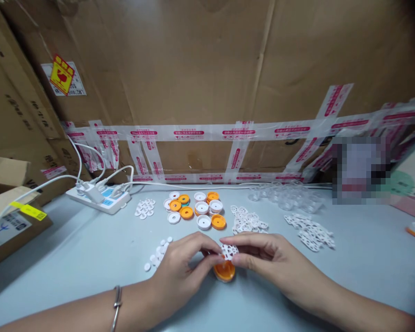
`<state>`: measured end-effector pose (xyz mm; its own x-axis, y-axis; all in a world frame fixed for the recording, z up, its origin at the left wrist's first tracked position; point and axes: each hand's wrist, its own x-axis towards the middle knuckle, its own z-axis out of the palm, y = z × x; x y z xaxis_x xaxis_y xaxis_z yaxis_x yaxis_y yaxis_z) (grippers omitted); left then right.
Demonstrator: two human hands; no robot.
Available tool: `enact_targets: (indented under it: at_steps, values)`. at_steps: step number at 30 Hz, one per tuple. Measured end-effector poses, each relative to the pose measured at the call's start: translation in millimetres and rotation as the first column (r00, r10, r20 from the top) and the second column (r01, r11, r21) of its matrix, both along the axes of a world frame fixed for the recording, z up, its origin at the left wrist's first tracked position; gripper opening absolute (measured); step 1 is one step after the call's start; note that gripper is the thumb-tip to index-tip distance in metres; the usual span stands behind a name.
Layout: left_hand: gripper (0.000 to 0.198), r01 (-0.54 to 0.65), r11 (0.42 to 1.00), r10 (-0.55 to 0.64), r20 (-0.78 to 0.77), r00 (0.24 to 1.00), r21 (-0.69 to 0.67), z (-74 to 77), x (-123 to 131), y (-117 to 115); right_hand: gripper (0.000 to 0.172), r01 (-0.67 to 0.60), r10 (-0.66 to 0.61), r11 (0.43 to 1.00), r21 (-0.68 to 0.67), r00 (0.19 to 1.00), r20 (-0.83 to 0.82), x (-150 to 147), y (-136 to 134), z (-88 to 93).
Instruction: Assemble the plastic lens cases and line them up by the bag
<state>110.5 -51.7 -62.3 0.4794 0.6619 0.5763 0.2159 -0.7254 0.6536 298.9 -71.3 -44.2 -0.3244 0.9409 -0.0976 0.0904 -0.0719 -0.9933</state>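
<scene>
Between my two hands is a small white perforated plastic disc (229, 251), just over an orange round cup (224, 272) on the table. My left hand (188, 263) pinches the disc's left edge with thumb and fingertips. From the other side, my right hand (266, 256) grips its right edge, thumb below and index finger on top. Part of the orange cup's rim is hidden by the disc and fingers. Small white round caps (155, 258) lie left of my left hand. Beyond my right hand sits a pile of white perforated pieces (247, 221).
Orange and white ring parts (186, 212) and cups (204, 222) stand mid-table. More white perforated pieces (311, 233) and clear plastic parts (290, 197) lie right. Small white pieces (145, 209) and a power strip (100, 198) are left. A large cardboard box (193, 69) walls the back.
</scene>
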Motion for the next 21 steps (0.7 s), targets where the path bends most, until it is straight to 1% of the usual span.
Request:
enact_targets:
  at_steps: [6, 12, 16, 21]
  values:
    - [0.007, 0.005, 1.0, -0.004, -0.012, 1.0, 0.027, -1.7, -0.5, 0.1, 0.029, 0.021, -0.021, 0.999, -0.03, 1.0, -0.016, -0.1, 0.9, -1.4]
    - [0.01, 0.035, 0.999, -0.034, -0.021, 0.999, 0.041, -2.3, -0.5, 0.0, 0.027, 0.009, -0.014, 0.997, -0.071, 0.997, -0.07, 1.1, 1.4, -5.8]
    - [0.012, 0.043, 0.996, -0.041, -0.025, 0.999, 0.076, -1.9, -0.5, -0.2, 0.033, 0.016, -0.033, 0.988, -0.151, 0.994, -0.108, 1.0, 2.3, -6.2]
    - [0.015, 0.061, 0.992, -0.057, -0.034, 0.998, 0.112, -2.1, -1.2, -1.0, 0.04, 0.013, -0.046, 0.975, -0.223, 0.988, -0.147, 0.6, 2.5, -2.0]
